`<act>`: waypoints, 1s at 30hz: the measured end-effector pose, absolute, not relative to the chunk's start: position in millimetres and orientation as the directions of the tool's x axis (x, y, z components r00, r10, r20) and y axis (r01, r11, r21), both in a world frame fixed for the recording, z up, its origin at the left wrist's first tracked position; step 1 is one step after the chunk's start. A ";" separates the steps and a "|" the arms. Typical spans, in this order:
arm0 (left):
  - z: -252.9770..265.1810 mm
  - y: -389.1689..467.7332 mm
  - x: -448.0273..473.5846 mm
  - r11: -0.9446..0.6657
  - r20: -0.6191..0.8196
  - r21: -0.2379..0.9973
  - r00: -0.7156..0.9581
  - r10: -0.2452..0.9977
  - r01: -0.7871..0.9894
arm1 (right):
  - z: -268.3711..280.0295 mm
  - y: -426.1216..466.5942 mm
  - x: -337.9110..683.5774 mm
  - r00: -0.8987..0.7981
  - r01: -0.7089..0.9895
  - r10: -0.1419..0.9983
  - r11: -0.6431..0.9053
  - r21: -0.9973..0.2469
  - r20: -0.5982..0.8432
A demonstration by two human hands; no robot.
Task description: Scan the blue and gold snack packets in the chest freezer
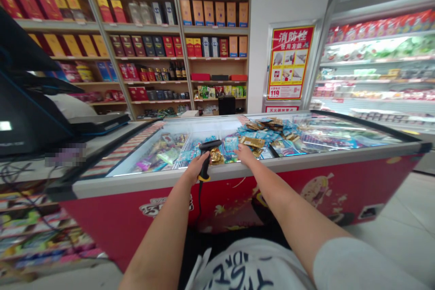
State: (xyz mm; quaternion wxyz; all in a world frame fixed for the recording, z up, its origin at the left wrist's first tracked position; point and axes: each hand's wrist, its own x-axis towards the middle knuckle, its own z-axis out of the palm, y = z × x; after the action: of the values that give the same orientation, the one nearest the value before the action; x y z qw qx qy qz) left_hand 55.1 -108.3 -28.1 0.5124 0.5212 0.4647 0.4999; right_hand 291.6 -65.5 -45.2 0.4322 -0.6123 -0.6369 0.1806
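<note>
My left hand (197,167) is wrapped round the grip of a black and yellow barcode scanner (205,173), its head above the near edge of the chest freezer (288,163). A cord hangs from the scanner's handle. To the right, the fingers of my right hand (245,154) are closed on the edge of a light blue ice cream packet (231,144). Gold packets (216,157) lie under the scanner head. Beyond my right hand, a heap of blue and gold packets (272,129) rests on the freezer's glass top.
A counter with a dark point-of-sale terminal (30,113) and loose cables stands at the left. Behind the freezer are shelves of boxed goods (149,46). A red and yellow fire-hydrant poster (290,63) hangs on the wall, and a lit refrigerated display (380,74) is at the right.
</note>
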 end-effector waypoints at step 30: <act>-29.6 -107.4 54.1 -0.042 0.045 0.995 0.031 0.999 -0.087 | -51.1 -56.2 296.6 0.483 0.002 0.856 0.211 -0.978 0.186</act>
State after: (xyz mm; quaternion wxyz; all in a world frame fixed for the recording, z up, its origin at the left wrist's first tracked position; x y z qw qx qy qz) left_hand 54.1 -107.4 -29.6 0.5182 0.4968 0.4586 0.5238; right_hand 296.6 -56.2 -51.1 0.6697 -0.5414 -0.3962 0.3185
